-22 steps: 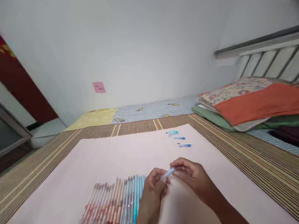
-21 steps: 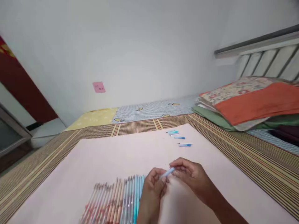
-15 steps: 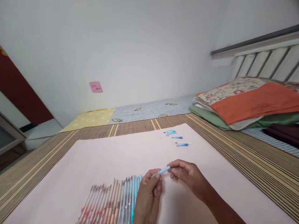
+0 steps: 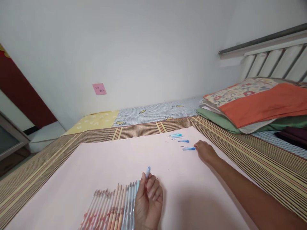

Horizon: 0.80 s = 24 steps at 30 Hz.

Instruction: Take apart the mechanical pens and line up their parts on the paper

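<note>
My left hand [image 4: 150, 201] is closed around a light blue pen barrel [image 4: 148, 172]. The barrel's upper end pokes out past thumb and forefinger and looks hollow. Farther off, my right hand [image 4: 205, 152] has its fingertips pinched at the right end of a thin white pen refill [image 4: 188, 147] with a dark tip. Just below that refill lies a short blue pen piece [image 4: 188, 149], close to the same fingertips. Left of my left hand, several pens [image 4: 110, 207] lie side by side in a row, pinkish, peach and blue; my wrist hides some of them.
Behind the refill lie another blue pen piece [image 4: 183, 141] and several turquoise and white pen parts [image 4: 177, 136]. Everything rests on a pale pink sheet [image 4: 100, 159] over a striped mat [image 4: 141, 129]. Folded cloths [image 4: 254, 102] are stacked at the right, by a radiator [image 4: 273, 62].
My right hand has let go of the blue barrel and moved away to the refill at the far right. My left hand keeps the barrel, now tilted more upright.
</note>
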Motion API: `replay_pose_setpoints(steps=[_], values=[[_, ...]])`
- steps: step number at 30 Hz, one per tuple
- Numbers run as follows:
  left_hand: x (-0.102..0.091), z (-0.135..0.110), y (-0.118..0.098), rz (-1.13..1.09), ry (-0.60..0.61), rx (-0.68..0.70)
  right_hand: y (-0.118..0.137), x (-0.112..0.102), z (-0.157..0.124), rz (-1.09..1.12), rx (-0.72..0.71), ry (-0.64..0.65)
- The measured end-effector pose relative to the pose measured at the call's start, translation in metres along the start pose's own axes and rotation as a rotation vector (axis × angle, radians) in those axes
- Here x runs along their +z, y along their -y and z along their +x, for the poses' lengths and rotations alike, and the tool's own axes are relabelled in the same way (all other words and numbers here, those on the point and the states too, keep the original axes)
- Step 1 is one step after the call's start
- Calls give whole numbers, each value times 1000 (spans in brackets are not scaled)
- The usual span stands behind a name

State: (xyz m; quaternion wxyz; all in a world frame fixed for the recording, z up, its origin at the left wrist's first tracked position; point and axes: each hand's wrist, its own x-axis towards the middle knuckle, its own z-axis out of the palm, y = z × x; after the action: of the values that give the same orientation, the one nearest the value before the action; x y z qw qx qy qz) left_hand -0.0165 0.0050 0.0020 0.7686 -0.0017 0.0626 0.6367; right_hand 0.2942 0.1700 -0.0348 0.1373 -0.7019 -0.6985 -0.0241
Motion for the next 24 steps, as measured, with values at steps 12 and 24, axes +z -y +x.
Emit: replay_pose_setpoints(steps=[12,24], values=[[-6,4,-4,-41,-107,43,-12,-13,-12,286,41,-134],[4,-6,11,-53,112,-59,126,-87,-98,1953,249,-198]])
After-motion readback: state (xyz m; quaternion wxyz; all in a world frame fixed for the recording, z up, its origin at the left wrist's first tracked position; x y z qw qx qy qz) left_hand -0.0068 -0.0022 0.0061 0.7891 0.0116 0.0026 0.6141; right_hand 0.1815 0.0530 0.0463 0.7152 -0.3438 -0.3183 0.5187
